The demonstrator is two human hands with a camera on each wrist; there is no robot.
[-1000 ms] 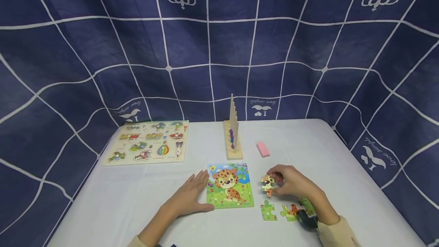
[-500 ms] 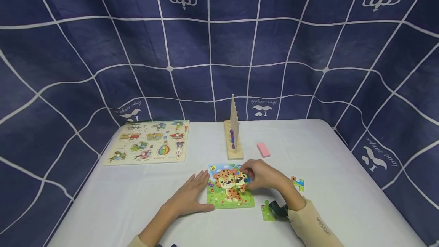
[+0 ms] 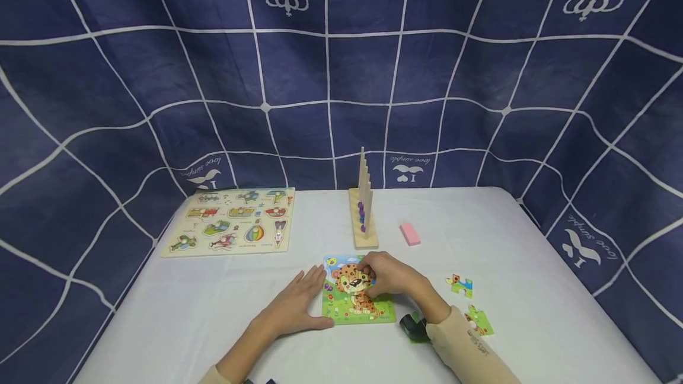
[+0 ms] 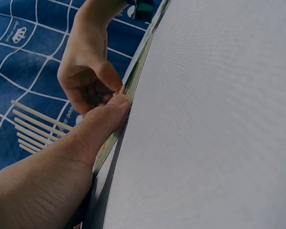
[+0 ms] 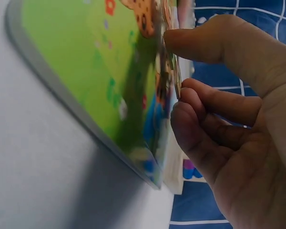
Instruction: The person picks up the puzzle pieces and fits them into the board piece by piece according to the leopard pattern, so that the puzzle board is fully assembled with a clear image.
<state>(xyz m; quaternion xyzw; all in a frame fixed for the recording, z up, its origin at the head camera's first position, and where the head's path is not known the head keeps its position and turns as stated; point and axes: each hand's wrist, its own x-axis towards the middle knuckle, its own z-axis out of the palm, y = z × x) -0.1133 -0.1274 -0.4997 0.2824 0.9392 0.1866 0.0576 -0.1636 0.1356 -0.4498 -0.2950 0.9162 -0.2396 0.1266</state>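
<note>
A square leopard picture board [image 3: 341, 312] lies on the white table in front of the person. The left hand [image 3: 290, 308] lies along its left side with fingers extended, the thumb at the near left corner. Over the board's upper middle, the right hand [image 3: 393, 276] pinches a jigsaw piece [image 5: 177, 78] between thumb and fingers. The right wrist view shows this piece nearly edge-on, close over the printed picture. Its printed leopard face overlaps the board's leopard in the head view. The right hand hides the board's upper right corner.
Loose jigsaw pieces lie on the right: a blue and orange one [image 3: 463, 287] and a green one [image 3: 481, 320]. Another is mostly hidden under the right wrist's dark device [image 3: 413, 328]. Farther back are a vehicle puzzle board [image 3: 242, 243], a wooden peg stand [image 3: 365, 242] with beads, and a pink block [image 3: 410, 233].
The right hand has carried the jigsaw piece leftward from beside the board to over the leopard's face. Loose pieces at right have come into view. The left hand has stayed in place.
</note>
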